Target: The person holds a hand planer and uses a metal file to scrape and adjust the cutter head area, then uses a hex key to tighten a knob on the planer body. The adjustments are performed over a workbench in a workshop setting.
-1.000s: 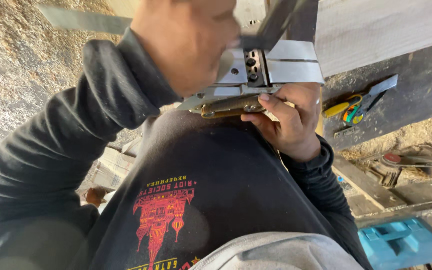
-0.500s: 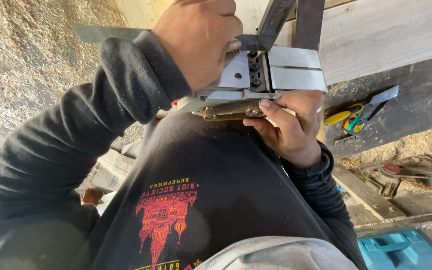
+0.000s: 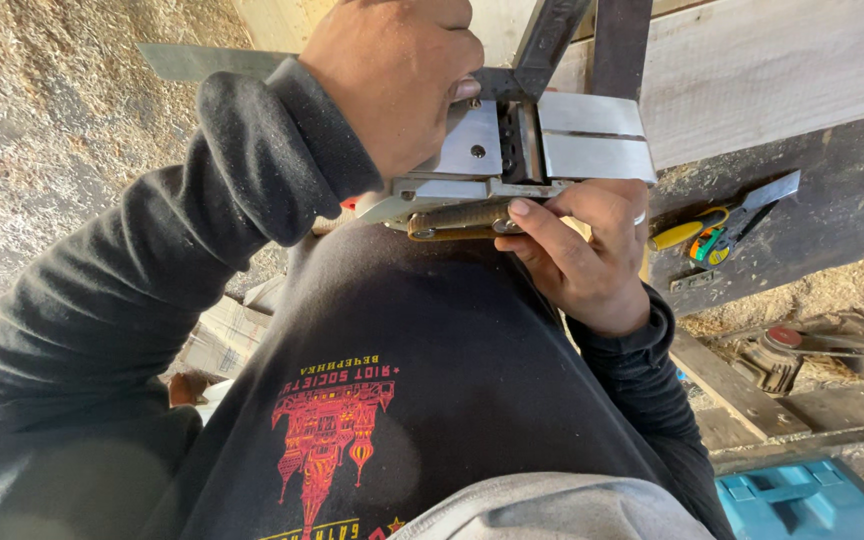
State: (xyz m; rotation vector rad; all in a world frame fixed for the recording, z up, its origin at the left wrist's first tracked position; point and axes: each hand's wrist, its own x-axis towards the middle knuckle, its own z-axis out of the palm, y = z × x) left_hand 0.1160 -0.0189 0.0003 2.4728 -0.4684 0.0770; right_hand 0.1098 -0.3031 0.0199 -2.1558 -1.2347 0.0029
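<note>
I hold a grey metal power planer sole-up against my black sweatshirt. My left hand is closed over its left end from above, thumb pressed by the blade slot. My right hand supports the planer from below on the right, fingers curled around its side, index finger lying along a brass-coloured part. Two dark steel bars rise from the planer's top edge. A flat metal strip sticks out to the left behind my left wrist.
A pale wooden board runs across the upper right over a dark surface with a yellow-handled tool and a metal blade. Sawdust covers the ground. A blue plastic case sits at the lower right, beside timber offcuts.
The planer and both hands have shifted slightly right and up in view. My right index finger now lies stretched along the brass part.
</note>
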